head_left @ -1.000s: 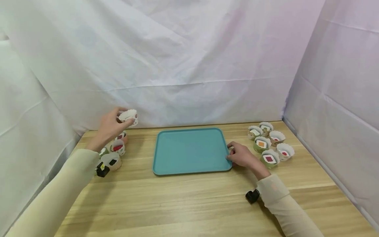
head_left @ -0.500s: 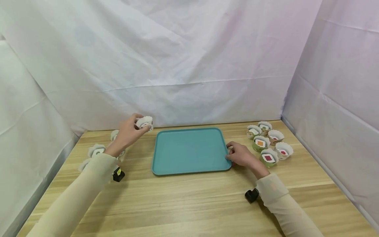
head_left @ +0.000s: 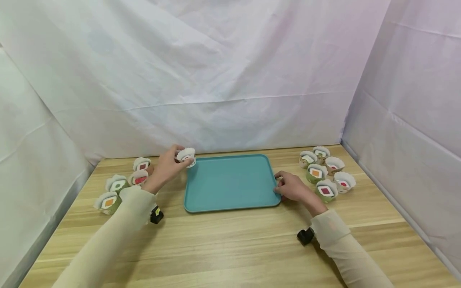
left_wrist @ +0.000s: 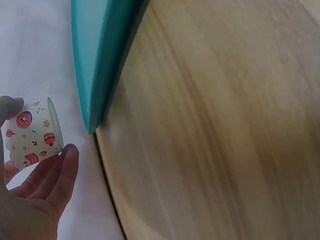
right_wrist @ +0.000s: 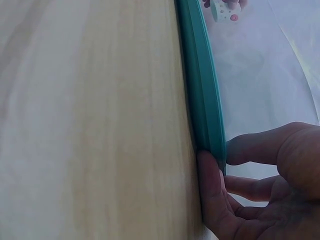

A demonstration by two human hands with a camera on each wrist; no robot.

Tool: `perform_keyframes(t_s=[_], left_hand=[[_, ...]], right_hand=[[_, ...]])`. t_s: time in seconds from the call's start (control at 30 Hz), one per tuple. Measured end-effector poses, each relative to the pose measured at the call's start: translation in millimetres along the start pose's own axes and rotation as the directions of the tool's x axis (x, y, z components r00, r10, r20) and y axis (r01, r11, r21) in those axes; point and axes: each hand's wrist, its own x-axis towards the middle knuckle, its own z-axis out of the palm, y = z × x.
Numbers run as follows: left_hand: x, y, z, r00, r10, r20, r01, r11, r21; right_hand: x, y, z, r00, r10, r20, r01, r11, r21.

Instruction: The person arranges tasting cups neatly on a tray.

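Note:
My left hand (head_left: 166, 167) holds a white paper baking cup (head_left: 187, 157) between thumb and fingers, above the far left corner of a teal tray (head_left: 232, 182). In the left wrist view the cup (left_wrist: 35, 132) shows a red and orange pattern, and its rim faces sideways in that picture. A white piece with a small reddish middle shows inside it in the head view. My right hand (head_left: 293, 187) pinches the right edge of the tray, which lies flat on the table. The right wrist view shows the thumb and fingers on the tray's rim (right_wrist: 202, 85).
Several paper cups with white fillings and coloured middles stand at the left, among them a green one (head_left: 109, 202). Several more, including an orange-centred cup (head_left: 316, 173), stand right of the tray. A white cloth (head_left: 216, 80) hangs behind the wooden table (head_left: 223, 248).
My left hand has carried the cup rightward and slightly down, from above the left group to the tray's far left corner. The right hand stays at the tray's edge.

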Motion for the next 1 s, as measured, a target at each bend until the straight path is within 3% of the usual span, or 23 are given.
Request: perform_keyframes(t_s=[0.27,0.53,1.0], left_hand=[[1.3,-2.3,12.4,1.000,0.007,0.014,-0.007,0.999,-0.038],[7.0,-7.2,23.1,1.000,-0.017,-0.011,0.017,1.000,-0.009],[12.7,-5.5,29.8,1.000,0.014,0.012,-0.015,0.999,0.028]], right_hand=[[-0.6,-2.5,0.8,1.000,0.011,0.000,-0.011,1.000,0.007],[-0.6,-2.3,1.0,1.000,0.008,-0.002,-0.008,1.000,0.005],[-1.4,-2.4,0.0,1.000,0.008,-0.008,-0.008,1.000,0.007]])
